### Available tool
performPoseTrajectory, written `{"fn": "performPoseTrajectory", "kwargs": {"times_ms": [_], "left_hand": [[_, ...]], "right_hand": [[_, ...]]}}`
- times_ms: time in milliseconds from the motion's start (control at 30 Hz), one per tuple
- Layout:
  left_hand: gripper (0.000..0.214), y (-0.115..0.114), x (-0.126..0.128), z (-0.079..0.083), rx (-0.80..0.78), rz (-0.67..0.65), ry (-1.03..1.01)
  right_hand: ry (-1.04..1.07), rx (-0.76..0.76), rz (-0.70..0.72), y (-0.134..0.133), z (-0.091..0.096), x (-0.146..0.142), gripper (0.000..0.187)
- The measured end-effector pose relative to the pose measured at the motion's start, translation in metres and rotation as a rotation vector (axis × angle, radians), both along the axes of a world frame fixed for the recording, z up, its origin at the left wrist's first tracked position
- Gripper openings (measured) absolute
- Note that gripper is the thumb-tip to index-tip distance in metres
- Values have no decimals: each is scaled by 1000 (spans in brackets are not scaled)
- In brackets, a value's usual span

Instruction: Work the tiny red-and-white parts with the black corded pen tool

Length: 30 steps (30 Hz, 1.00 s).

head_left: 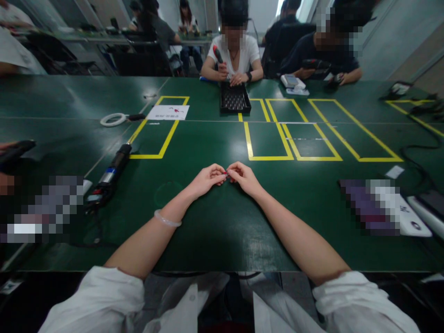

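Note:
My left hand (211, 178) and my right hand (243, 176) meet over the green table (222, 231), fingertips almost touching. Between them they pinch a tiny red-and-dark piece (225, 173), too small to name and partly covered by the fingers. The thumb and fingers of each hand are closed on it. Farther off to the left, a white paper sheet (168, 112) carries a few small red bits (177, 110). On the left of my arm lies a black electric screwdriver (113, 173) with its tip pointing away from me.
Yellow tape rectangles (270, 158) mark the tabletop. A co-worker (239, 51) opposite works over a black tray (235, 108). A white ring (113, 120) with a black handle lies left. Phone-like devices lie at right, near a cable (404, 157). Another person (326, 55) sits at the far right.

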<state>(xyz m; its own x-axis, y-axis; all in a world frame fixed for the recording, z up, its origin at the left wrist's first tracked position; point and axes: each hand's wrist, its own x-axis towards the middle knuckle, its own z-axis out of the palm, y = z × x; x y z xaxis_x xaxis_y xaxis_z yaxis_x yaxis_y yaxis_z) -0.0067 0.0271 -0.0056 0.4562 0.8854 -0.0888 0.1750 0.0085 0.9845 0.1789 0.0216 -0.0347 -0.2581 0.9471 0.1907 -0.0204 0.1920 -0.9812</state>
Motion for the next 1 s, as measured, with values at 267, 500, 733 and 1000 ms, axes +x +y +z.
{"fn": "performPoseTrajectory", "kwargs": {"times_ms": [267, 500, 733, 1000], "left_hand": [[34, -1, 1, 4, -16, 13, 2], [34, -1, 1, 4, -29, 30, -16], [33, -2, 2, 4, -36, 57, -23], [31, -1, 3, 3, -20, 47, 24]], "right_hand": [[-45, 13, 7, 0, 3, 2, 26], [-52, 29, 14, 0, 2, 1, 24], [-64, 10, -21, 0, 0, 0, 28], [-74, 1, 17, -1, 2, 0, 26]]}}
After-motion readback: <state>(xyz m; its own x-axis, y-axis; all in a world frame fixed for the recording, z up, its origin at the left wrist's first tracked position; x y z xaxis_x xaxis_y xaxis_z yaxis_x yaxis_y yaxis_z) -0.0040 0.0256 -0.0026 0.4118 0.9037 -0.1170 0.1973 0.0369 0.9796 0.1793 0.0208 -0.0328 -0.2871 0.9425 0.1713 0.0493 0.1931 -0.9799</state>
